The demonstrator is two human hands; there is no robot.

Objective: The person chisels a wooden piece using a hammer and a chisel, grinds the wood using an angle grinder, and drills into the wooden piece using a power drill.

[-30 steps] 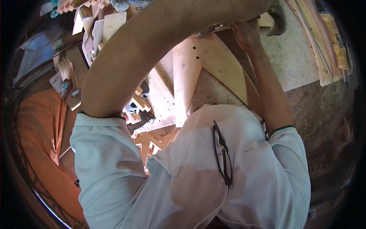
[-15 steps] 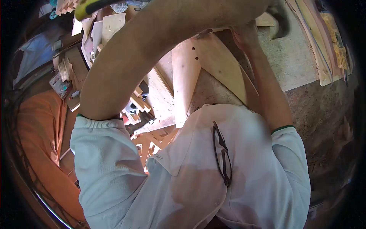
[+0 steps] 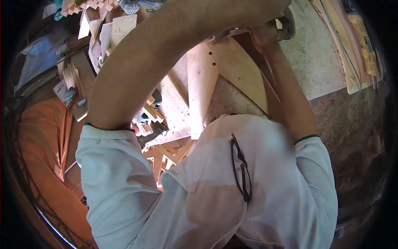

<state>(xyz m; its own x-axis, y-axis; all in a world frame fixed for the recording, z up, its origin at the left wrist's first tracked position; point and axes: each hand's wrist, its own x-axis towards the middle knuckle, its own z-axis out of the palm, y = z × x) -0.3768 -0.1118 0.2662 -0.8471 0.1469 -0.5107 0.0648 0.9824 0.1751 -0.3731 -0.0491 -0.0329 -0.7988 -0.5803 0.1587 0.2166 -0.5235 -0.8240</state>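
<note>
By the look of it, the step in hand is close work with a tool at the upper end of two tapered wooden panels. The left hand (image 3: 278,6) is cut by the upper edge of the view; its fingers are not shown, so its grip cannot be told. Just beside the right hand (image 3: 265,36), a dark curved tool head (image 3: 287,25), possibly of a hammer, is seen; by which hand it is held is not certain. The right fingers are bent in, but whether something is pinched by them cannot be told.

The left panel (image 3: 200,76), with two dark holes, and the right panel (image 3: 242,72) are spread like a V turned over, on the body side of both hands. For any next move, a steady right hand and fingers kept clear of the tool head are judged to be needed.

The panels' upper ends are partly hidden by the left forearm (image 3: 157,58). To the right of the right hand, a pale worktop (image 3: 317,62) is seen, with long wooden strips (image 3: 329,31) farther out. Wood offcuts (image 3: 153,114) are lying well to the left.
</note>
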